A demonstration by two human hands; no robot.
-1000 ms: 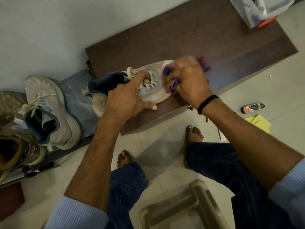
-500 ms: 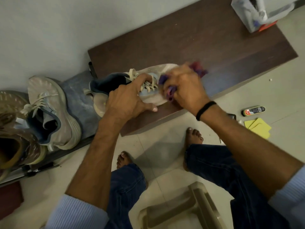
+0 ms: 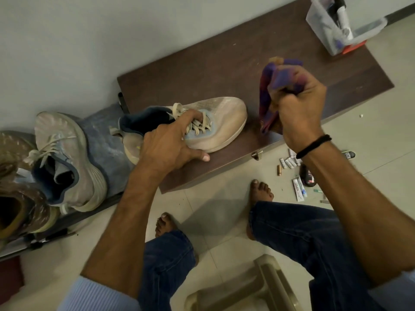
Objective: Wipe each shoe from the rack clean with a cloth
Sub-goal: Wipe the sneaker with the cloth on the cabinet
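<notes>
One dark brown worktop (image 3: 224, 70) stands low against a pale wall (image 3: 89, 41) on a light tiled floor (image 3: 224, 198); a beige plastic stool (image 3: 265, 286) shows at the bottom of the view.

Three shoes are in sight. One pale laced shoe (image 3: 224, 115) lies on the worktop by its near edge, toward the left corner, toe pointing right. A second pale shoe (image 3: 67, 153) and a brown shoe (image 3: 22, 205) sit past the worktop's left end on the blue-grey rack (image 3: 101, 140). One clear box (image 3: 325, 30) stands at the far right corner. Several small tubes (image 3: 297, 191) lie scattered on the floor.

Left hand (image 3: 170, 144): grip closed over the laced shoe's midsection, fingers hooked into the laces, thumb on the near side. Right hand (image 3: 298, 108): grip clenched round one bunched purple cloth (image 3: 269, 93), held just right of the toe and apart from it.
</notes>
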